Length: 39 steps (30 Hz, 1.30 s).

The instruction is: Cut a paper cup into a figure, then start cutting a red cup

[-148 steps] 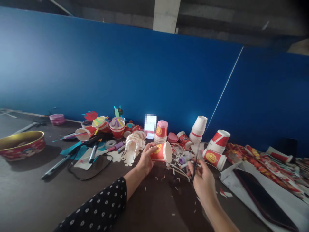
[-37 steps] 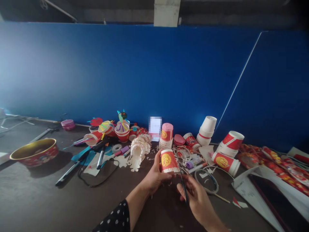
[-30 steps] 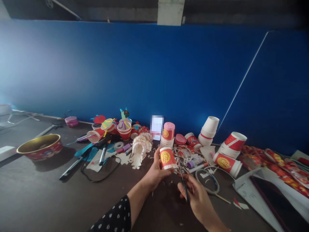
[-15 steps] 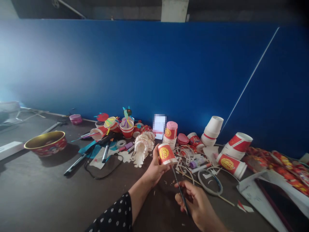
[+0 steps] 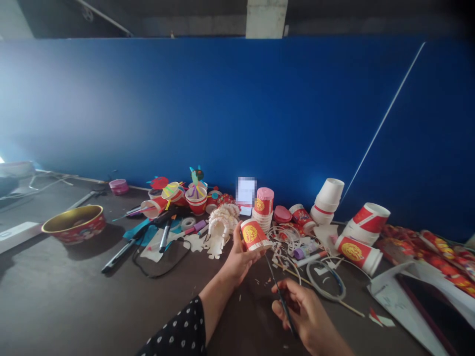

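Note:
My left hand (image 5: 237, 259) is closed around a red and white paper cup (image 5: 255, 236) with a yellow round emblem, tilted with its cut, flared edge toward the lower right. My right hand (image 5: 307, 312) grips black-handled scissors (image 5: 285, 309) whose thin blades point up at that edge. Whether the blade tips touch the cup or stop just short, I cannot tell. Behind the cup stands a stack of paper cups (image 5: 264, 210) with a pink top. Left of my left hand lies a row of white cut paper shapes (image 5: 219, 230). Small paper scraps are scattered below the cup.
A gold-rimmed red bowl (image 5: 76, 225) sits at the left. Decorated cups (image 5: 196, 200), markers (image 5: 166, 236) and tape (image 5: 188, 222) lie mid-left. To the right are white rings (image 5: 326, 279), stacked cups (image 5: 328, 200), a fallen cup (image 5: 356, 254) and a dark phone (image 5: 432, 311).
The cup has tipped slightly in my left hand. My right hand and the scissors have shifted a little down and right, and the view has moved slightly.

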Available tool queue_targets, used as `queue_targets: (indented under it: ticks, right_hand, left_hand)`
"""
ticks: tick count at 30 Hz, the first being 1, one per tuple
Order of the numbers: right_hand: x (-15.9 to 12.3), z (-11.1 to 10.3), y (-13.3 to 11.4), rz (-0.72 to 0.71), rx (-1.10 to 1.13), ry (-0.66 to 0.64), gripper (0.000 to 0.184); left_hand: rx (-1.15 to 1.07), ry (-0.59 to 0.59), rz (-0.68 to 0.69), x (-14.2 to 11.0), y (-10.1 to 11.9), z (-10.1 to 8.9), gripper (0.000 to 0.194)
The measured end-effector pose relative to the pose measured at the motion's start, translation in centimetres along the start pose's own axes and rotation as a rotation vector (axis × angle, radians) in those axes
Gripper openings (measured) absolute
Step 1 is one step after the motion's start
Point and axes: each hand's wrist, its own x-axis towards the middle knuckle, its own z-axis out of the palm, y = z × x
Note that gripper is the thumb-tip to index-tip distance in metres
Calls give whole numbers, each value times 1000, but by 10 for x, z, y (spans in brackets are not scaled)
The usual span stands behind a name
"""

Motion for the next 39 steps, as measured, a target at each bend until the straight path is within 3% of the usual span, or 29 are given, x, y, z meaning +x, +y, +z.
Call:
queue_targets:
  ticks: [6, 14, 23, 29, 39]
  right_hand:
    - [-2, -1, -1, -17, -52, 0, 32]
    - [1, -4, 2, -62, -125, 20, 22]
    - [2, -1, -5, -80, -7, 39, 14]
    - [2, 1, -3, -80, 10, 80, 18]
    - [2, 6, -7, -76, 90, 96, 19]
  left_hand:
    - [21, 6, 12, -1, 1, 1, 104]
    - [96, -82, 26, -1, -8, -1, 105]
    - [257, -131, 52, -5, -11, 2, 102]
    - [273, -170, 46, -10, -7, 8, 102]
    - [261, -206, 30, -5, -12, 0, 98]
